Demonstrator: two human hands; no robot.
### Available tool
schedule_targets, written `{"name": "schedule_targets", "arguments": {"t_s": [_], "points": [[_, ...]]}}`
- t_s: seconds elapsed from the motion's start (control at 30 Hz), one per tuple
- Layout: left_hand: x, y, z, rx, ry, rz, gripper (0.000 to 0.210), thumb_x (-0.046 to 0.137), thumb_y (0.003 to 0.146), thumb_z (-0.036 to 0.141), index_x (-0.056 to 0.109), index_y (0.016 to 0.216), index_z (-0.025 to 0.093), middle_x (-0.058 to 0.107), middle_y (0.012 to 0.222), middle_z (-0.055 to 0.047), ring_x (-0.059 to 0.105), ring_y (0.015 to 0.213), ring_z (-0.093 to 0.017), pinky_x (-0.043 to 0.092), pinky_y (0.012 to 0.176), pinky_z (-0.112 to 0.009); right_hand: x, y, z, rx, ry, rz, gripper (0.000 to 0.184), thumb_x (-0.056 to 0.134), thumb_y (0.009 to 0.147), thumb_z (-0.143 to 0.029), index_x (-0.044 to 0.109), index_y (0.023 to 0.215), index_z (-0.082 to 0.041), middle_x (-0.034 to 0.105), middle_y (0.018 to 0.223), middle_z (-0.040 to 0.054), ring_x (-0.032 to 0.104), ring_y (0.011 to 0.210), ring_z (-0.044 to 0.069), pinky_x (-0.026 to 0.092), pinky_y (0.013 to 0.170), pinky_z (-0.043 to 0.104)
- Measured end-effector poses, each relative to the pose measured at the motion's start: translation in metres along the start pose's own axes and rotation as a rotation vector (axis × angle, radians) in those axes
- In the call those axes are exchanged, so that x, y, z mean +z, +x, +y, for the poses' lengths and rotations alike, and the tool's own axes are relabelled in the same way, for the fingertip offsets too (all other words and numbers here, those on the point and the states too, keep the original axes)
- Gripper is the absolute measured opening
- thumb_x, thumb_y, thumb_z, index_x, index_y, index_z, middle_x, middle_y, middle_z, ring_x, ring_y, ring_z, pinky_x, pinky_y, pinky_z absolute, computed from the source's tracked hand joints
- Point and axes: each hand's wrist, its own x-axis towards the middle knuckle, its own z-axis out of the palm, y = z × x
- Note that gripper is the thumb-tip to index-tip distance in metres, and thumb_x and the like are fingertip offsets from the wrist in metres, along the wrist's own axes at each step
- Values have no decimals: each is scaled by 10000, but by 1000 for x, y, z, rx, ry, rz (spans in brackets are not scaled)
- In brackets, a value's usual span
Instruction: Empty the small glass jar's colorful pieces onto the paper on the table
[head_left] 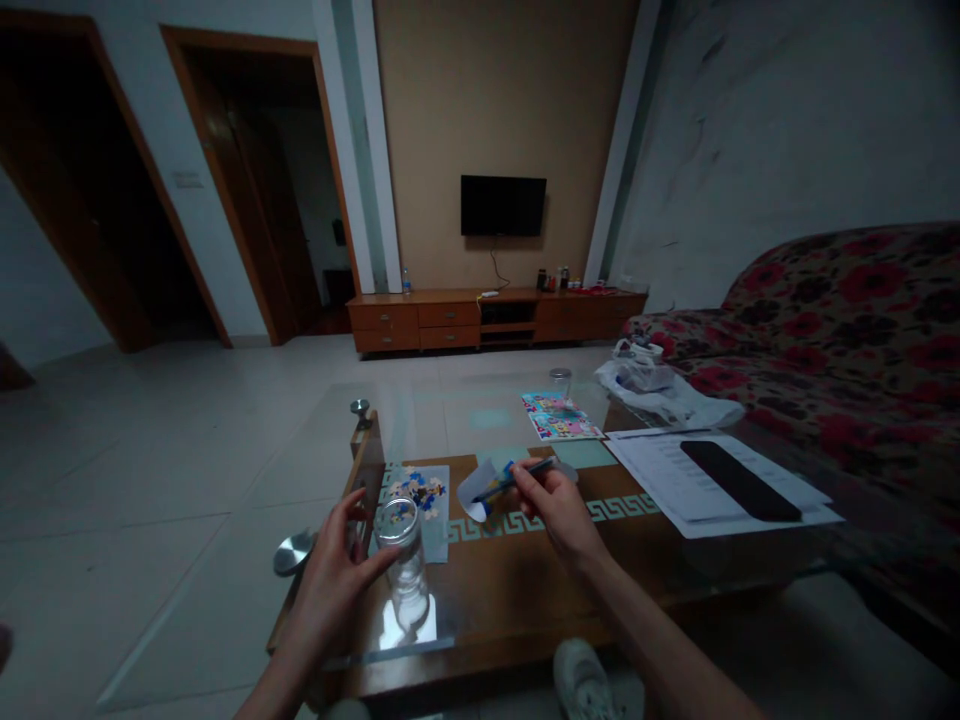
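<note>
jar point(403, 560): we see clear, glossy glass
surface point(525, 590): glossy glass over brown wood
sofa point(847, 330): matt floral cloth
sheets point(675, 480): matt white paper

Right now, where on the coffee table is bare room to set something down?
Free: the glass top between the puzzle pieces and the colourful booklet, and the near edge between the glass jar and the white papers. Crowded: around the jar by the left hand, around the right hand with its pen, and the far right by the plastic bag.
</note>
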Motion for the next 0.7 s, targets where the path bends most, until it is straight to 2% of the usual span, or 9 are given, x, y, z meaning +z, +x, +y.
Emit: {"name": "schedule_targets", "arguments": {"t_s": [0.1, 0.27, 0.47, 0.57, 0.63, 0.7], "points": [[-5, -8, 15, 64, 2, 76, 646, 620, 727, 418, 400, 1300, 214, 571, 1054, -58, 612, 939, -235, 513, 833, -409, 18, -17, -3, 13, 115, -124, 439, 739, 683, -546, 640, 868, -160, 609, 634, -12, 511, 500, 84, 378, 483, 215], [4, -23, 18, 231, 89, 125, 614, 530, 813, 295, 309, 1381, 223, 557, 1048, -65, 604, 947, -202, 531, 795, -353, 42, -41, -8, -11, 223, -323, 352, 704, 762, -505, 649, 917, -194, 641, 704, 6, 557, 556, 94, 429, 539, 232], [10, -30, 17, 420, 235, 115, 614, 493, 843, 214, 267, 1413, 237, 609, 996, -51, 654, 811, -160, 557, 682, -282, 52, -48, -4, -19, 181, -422, 303, 681, 793, -485, 648, 926, -215, 627, 723, 8, 570, 601, 109, 460, 580, 256], [11, -35, 24, 523, 339, 112, 581, 459, 833, 164, 316, 1387, 264, 651, 990, -41, 668, 722, -147, 550, 620, -254, 54, -51, -4, -32, 138, -451, 290, 677, 796, -478, 649, 899, -208, 605, 705, -3, 561, 603, 105, 468, 586, 253], [12, -40, 26, 517, 390, 104, 555, 453, 822, 159, 372, 1357, 287, 681, 976, -27, 677, 678, -153, 544, 588, -247, 55, -55, -8, -64, 98, -464, 258, 667, 809, -452, 654, 867, -201, 591, 701, -10, 547, 601, 96, 463, 581, 239], [14, -46, 24, 447, 409, 66, 536, 468, 822, 193, 415, 1341, 313, 708, 945, -9, 688, 662, -170, 540, 566, -247, 55, -61, -12, -71, 93, -491, 238, 660, 818, -435, 656, 847, -199, 577, 690, -18, 537, 586, 87, 456, 565, 224]]}}
